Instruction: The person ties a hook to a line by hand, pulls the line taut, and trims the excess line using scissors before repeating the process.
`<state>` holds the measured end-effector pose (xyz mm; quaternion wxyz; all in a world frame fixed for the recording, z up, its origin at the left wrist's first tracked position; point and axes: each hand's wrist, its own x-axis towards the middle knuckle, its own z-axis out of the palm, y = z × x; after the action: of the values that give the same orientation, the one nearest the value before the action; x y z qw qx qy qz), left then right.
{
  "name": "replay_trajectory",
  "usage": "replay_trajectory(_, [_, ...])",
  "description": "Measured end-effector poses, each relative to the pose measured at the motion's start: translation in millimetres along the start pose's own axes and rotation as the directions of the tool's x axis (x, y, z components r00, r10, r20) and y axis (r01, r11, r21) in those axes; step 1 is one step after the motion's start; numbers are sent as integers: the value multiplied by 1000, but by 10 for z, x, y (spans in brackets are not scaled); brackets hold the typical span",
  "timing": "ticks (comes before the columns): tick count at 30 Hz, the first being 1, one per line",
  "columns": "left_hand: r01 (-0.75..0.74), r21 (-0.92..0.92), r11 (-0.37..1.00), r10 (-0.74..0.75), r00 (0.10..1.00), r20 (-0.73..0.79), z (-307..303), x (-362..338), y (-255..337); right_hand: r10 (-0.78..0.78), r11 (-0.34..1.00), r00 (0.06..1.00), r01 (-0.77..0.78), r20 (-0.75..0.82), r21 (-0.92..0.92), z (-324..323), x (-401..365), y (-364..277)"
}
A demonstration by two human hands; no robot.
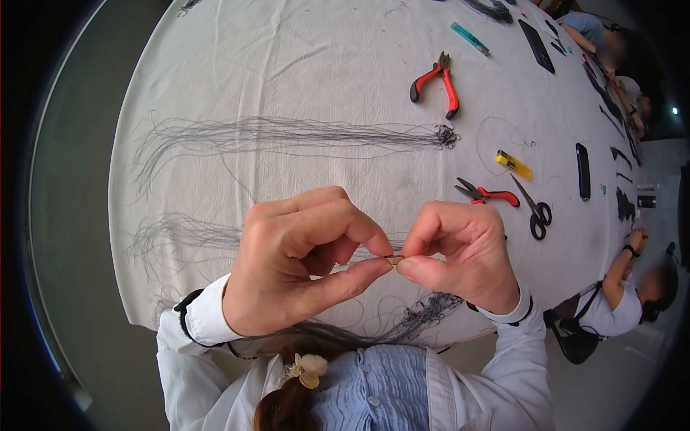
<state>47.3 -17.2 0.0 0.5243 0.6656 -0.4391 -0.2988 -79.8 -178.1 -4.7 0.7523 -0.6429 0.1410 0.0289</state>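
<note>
My left hand [305, 255] and my right hand [463, 251] meet over the table, each closed in a pinch between thumb and forefinger. Between the fingertips runs a short bit of thin dark cord [394, 258]; its finer detail is too small to make out. Beneath my hands lies a bundle of thin dark cords [190, 233], partly hidden by them. Another cord bundle [302, 134] stretches across the cloth farther away, its right end curled into a knotty clump. Closest to my body is a thicker, tangled dark bundle [431, 312].
Red-handled pliers [436, 82], a second pair of pliers [489, 194], black scissors [537, 212], a yellow lighter [514, 164] and a teal lighter [470, 39] lie on the white tablecloth [345, 72]. A black phone [582, 171] is farther right. Other people sit along the right edge.
</note>
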Motion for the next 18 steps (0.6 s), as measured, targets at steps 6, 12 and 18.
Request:
replay_trajectory(6, [263,-230,937,-254,965,68,1,5,15,-601,574,795,505,88,-645,21,43,57])
replay_trajectory(12, [258,-232,938,-256,966,38,9,-3,0,-767,169,573,614,288,-771,30,51,78])
replay_trajectory(18, [-62,118,991,68,996,-50,45,-33,13,-686,378,709,540,165,-752,53,-5,75])
